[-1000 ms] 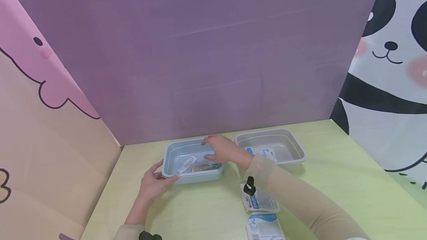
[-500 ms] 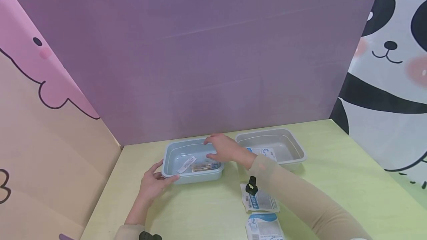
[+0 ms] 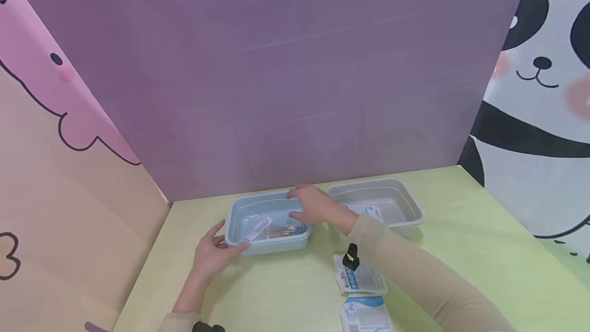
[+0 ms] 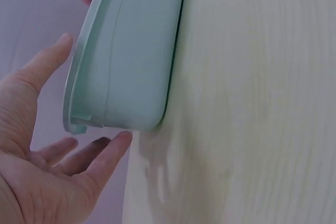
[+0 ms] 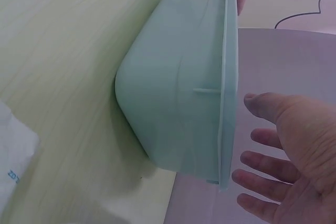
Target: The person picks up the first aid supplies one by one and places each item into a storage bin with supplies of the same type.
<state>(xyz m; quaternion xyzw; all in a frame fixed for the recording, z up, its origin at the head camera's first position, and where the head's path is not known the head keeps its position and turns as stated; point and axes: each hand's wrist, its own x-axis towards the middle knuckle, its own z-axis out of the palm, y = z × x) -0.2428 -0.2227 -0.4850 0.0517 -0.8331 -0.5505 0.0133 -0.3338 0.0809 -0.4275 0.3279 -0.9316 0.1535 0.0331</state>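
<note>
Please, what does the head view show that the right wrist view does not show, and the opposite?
Only the head view: the grey tray, the thin sticks inside the blue tray, and the panda picture.

Only the right wrist view: a short rib on the blue tray's outer side, and the palm of the right hand.

Both: the blue tray, the right hand, at least part of the left hand, the table and the purple wall.

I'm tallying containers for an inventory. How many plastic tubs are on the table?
2: the light blue tub, with the left hand and right hand at its ends, and the grey tub just to its right.
</note>
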